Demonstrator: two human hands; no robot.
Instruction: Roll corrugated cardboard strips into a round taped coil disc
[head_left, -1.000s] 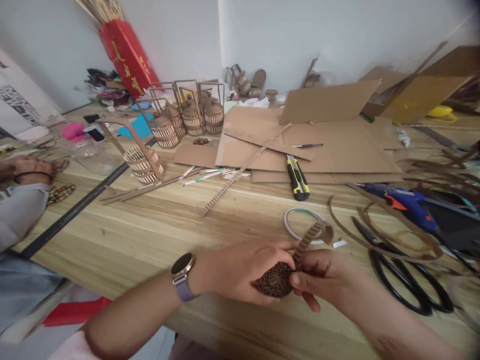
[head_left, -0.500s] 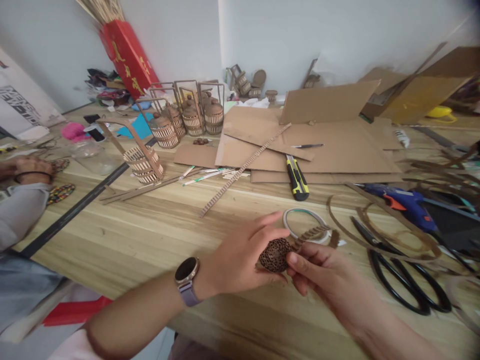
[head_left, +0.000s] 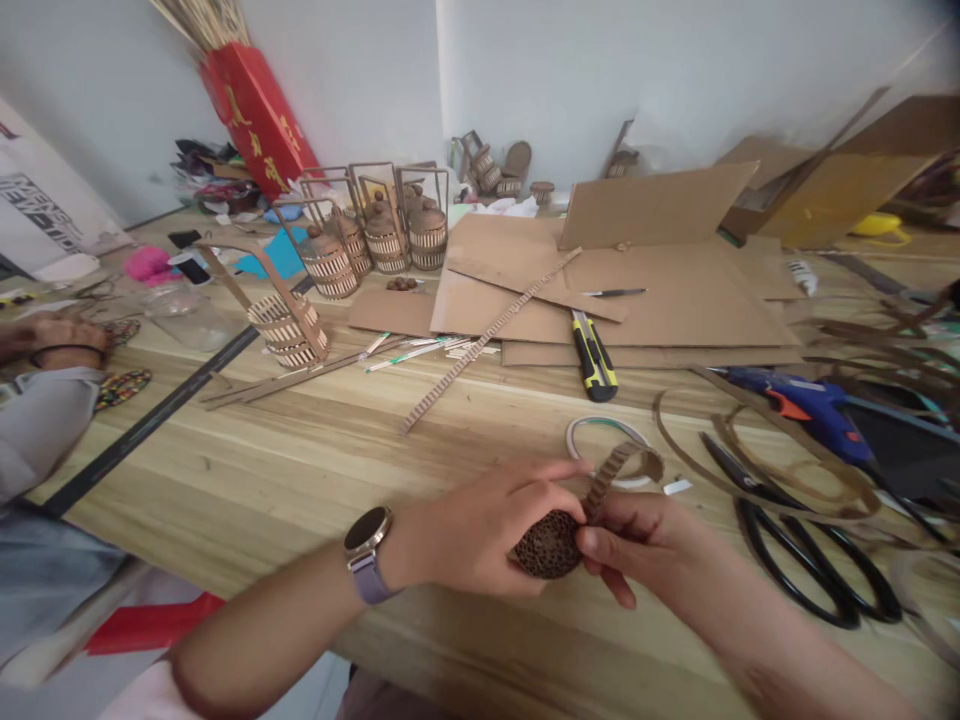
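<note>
Both your left hand [head_left: 484, 535] and right hand [head_left: 637, 548] hold the brown coil [head_left: 551, 547], left fingers curved around its side, right thumb and fingers pinching its edge beside the loose strip [head_left: 606, 482]. Right of those fingers lie black scissors [head_left: 742, 473]; just beyond the fingers, a white ring [head_left: 572, 440]; farther, a utility knife [head_left: 595, 360].

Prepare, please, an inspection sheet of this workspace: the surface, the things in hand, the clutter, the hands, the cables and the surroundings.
Surface: wooden table, dark band across it.
Things in hand: corrugated coil, its loose strip curling away.
Clutter: scissors, glue gun, yellow-black cutter, cardboard sheets.
Hands: left hand wraps the coil; right hand pinches its edge near the strip.
Cables: dark cord-like line by the glue gun; not certain.
Surroundings: small baskets behind, pale wall, co-worker's sleeve at left.
</note>
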